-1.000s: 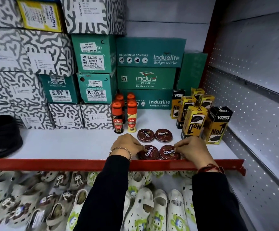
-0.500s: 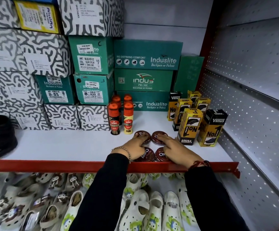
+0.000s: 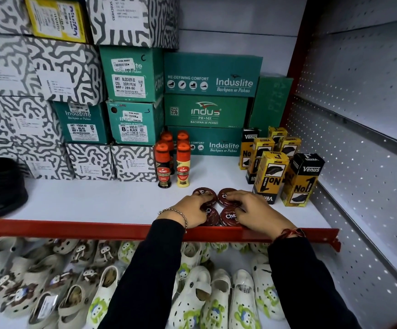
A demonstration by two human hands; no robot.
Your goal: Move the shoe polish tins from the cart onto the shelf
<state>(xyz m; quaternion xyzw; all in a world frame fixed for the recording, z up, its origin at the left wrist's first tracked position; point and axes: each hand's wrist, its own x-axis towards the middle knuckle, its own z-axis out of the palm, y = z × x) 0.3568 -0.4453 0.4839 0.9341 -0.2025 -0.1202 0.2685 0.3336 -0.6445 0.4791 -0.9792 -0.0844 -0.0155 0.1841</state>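
Observation:
Several round dark-red Cherry shoe polish tins lie in two rows of two on the white shelf (image 3: 97,200), near its red front lip. My left hand (image 3: 191,211) reaches over the front left tin (image 3: 211,216), and its fingertips press on the back left tin (image 3: 202,193). My right hand (image 3: 258,213) covers part of the front right tin (image 3: 228,217), with its fingers curled on the back right tin (image 3: 224,197). The cart is out of view.
Kiwi polish bottles (image 3: 172,162) stand just behind the tins, and yellow and black Venus boxes (image 3: 285,176) to the right. Stacked shoe boxes (image 3: 133,96) fill the back. A black shoe (image 3: 1,186) lies at the left. White clogs (image 3: 207,295) fill the lower shelf.
Both hands have moved from the front pair of tins forward onto the back pair. The four tins now sit closer together.

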